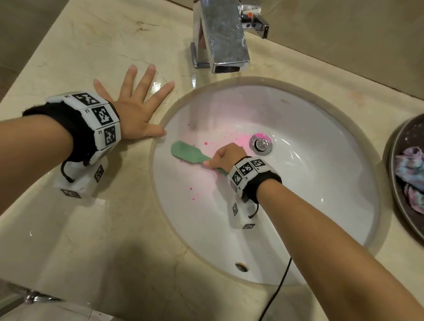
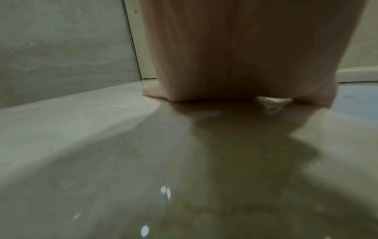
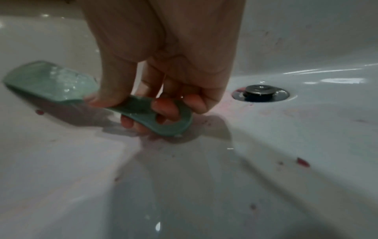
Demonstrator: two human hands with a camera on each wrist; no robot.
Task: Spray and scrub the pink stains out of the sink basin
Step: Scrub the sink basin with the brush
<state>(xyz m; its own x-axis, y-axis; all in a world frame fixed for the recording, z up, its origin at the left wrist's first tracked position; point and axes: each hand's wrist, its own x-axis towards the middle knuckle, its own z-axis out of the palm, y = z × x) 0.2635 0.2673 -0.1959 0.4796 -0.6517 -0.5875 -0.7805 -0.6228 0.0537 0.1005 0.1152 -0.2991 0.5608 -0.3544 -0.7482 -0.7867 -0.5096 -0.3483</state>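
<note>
The left hand lies flat on the table at the left of the frame, palm down, fingers straight and spread wide, thumb tip at the basin's rim; its forearm comes in from the lower left. The right hand reaches from the lower right down into the sink basin, fingers curled round the handle of one green scrub brush. In the right wrist view a fingertip pokes through the hole at the handle's end, and the brush head points to the left of the frame, low against the white wall of the basin.

Pink stains spread as a pale blush and a bright patch just left of the single metal drain, with scattered pink dots lower in the bowl. One chrome faucet stands at the upper middle. At the right edge one dark round tray holds one crumpled multicoloured cloth.

The table is glossy beige marble, backed by beige tiled walls.
</note>
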